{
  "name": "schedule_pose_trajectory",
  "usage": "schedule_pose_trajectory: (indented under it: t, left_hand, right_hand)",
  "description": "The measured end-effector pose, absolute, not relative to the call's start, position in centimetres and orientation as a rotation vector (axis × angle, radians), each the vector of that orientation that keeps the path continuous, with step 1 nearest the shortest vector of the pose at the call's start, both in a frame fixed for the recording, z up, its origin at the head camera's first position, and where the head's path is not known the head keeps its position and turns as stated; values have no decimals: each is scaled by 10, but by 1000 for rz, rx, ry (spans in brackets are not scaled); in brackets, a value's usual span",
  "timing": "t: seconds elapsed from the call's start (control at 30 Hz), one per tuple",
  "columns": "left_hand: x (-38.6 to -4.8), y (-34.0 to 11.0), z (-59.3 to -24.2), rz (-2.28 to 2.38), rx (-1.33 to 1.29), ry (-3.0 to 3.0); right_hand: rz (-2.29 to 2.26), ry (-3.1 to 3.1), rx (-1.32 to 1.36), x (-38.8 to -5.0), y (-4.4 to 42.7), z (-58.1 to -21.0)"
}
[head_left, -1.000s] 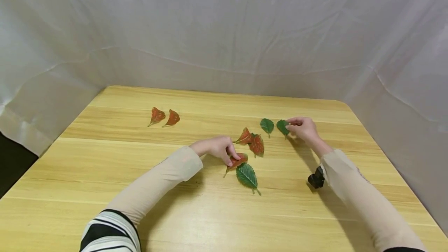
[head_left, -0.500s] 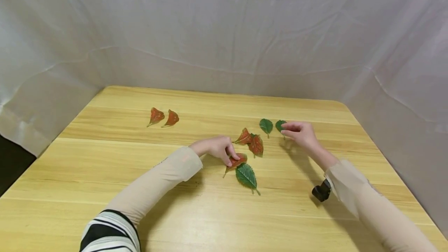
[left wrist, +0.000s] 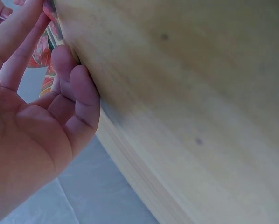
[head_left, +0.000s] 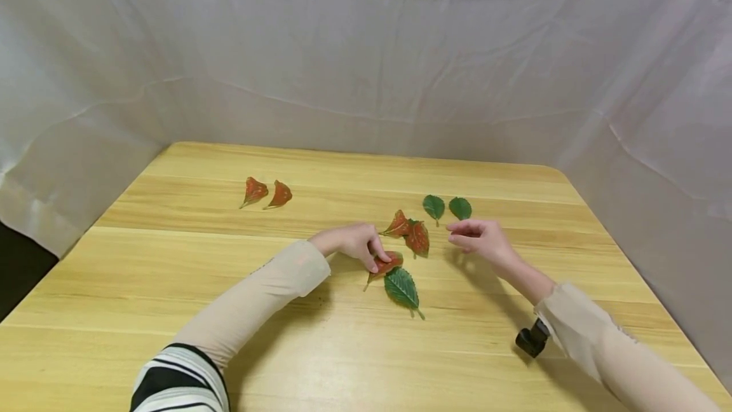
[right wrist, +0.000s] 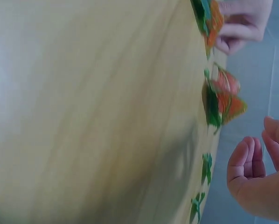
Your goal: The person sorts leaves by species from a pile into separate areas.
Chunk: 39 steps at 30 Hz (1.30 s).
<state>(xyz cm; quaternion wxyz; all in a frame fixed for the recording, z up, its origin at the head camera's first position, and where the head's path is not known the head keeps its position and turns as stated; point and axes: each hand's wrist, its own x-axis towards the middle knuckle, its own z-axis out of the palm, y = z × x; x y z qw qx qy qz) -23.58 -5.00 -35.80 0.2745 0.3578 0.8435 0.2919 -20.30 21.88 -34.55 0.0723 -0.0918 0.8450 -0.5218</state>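
My left hand (head_left: 357,243) pinches a red leaf (head_left: 392,260) between thumb and index finger, low over the table. A larger green leaf (head_left: 402,287) lies partly against that red leaf, just below it. In the left wrist view the left hand's other fingers (left wrist: 86,91) curl loosely near the table surface. My right hand (head_left: 483,240) hovers with thumb and fingers apart and nothing between them. Just beyond it lie two small green leaves, one left (head_left: 434,206) and one right (head_left: 460,208). Two overlapping red leaves (head_left: 417,238) lie between the hands, with some green beneath.
Two more red leaves, one at far left (head_left: 255,191) and its neighbour (head_left: 280,194), lie side by side. The wooden table (head_left: 343,361) is surrounded by a pale cloth (head_left: 366,68) at back and sides. A black wrist camera (head_left: 532,339) hangs under the right sleeve.
My right hand has let go of the right small green leaf and drawn back toward me, leaving it on the table. The left hand stays on the red leaf.
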Motion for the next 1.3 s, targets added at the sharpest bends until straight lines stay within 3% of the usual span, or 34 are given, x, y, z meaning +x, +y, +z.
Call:
schedule_pose_trajectory:
  t: [0.57, 1.13, 1.3]
  left_hand:
    - [-236, -51, -360, 777, 949, 2264]
    - [-236, -52, -359, 787, 963, 2262]
    - [-236, -53, -359, 792, 983, 2253]
  right_hand:
    - [-1399, 2343, -559, -175, 187, -362]
    - [-1215, 2347, -952, -179, 168, -375]
    - [-1173, 2364, -954, -180, 167, -375]
